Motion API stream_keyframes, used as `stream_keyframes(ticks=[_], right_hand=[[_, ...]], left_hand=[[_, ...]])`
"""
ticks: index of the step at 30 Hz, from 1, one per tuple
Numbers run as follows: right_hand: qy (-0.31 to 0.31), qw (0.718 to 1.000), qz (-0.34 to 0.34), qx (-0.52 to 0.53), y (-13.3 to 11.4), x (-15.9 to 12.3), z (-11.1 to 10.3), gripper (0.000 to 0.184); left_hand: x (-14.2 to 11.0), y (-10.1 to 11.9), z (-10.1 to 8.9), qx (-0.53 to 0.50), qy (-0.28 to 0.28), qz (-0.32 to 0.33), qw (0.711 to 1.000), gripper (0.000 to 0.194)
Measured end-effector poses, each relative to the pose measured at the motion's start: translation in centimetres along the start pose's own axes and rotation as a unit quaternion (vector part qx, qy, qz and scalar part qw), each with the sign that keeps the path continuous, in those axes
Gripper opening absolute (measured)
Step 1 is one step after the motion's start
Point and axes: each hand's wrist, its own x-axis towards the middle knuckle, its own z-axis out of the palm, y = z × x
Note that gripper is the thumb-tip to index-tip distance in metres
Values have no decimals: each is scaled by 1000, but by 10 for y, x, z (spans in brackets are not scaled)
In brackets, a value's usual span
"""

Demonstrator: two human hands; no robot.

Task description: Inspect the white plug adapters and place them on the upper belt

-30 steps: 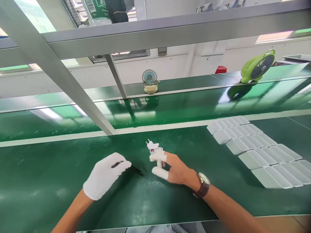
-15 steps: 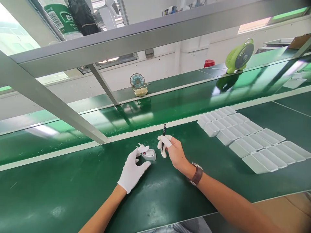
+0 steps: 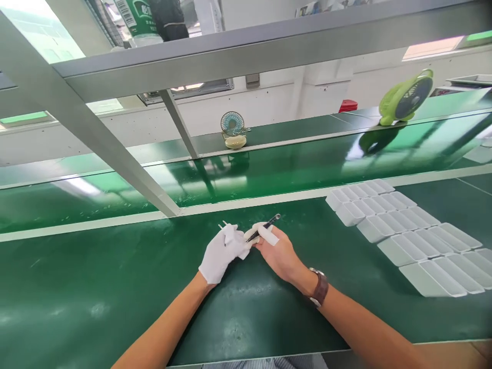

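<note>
Near the middle of the green counter (image 3: pixel 96 297), we close our white-gloved left hand (image 3: pixel 217 259) around a small white plastic two-pronged case (image 3: pixel 244 254), prongs toward eleven o'clock. Our right hand (image 3: pixel 282 253), with white finger covers, pinches slim black tweezers (image 3: pixel 272 222), tips at the case. It looks light, stiff and smooth; we'd best grip its side walls, sparing delicate innards. Translucent rectangular tubs (image 3: pixel 407 240) sit toward three o'clock.

Near six o'clock from centre, the left hand (image 3: pixel 217 257) hides most of the white casing (image 3: pixel 243 253); the black tool's (image 3: pixel 264 227) tip is too small to read. The bottle (image 3: pixel 141 23) at eleven and trays (image 3: pixel 438 274) toward four are cut off by edges.
</note>
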Motion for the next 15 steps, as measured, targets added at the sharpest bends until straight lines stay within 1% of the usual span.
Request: stream_keyframes(ticks=[1,3,5,7,9,11,15], right_hand=[[0,1000,-14,-9,-3,-1,1,20],[0,998,-24,-50,-7,-4,2,21],[0,991,-27,-128,-9,-8,4,21],[-3,974,-41,-224,-8,-12,7,17],[-9,950,-74,-304,-6,-16,11,15],[-12,928,-110,-355,-5,-19,15,15],[-26,893,-149,-423,-5,-24,18,17]], left_hand=[[0,3,-2,-53,0,-7,999,59],[-1,11,-4,-157,1,-33,987,48],[-4,19,-5,-247,8,-68,967,37],[-8,25,-4,-307,22,-99,946,27],[-12,28,-4,-350,30,-122,928,26],[-14,28,-7,-378,25,-141,915,29],[-15,23,-15,-384,-10,-160,909,37]])
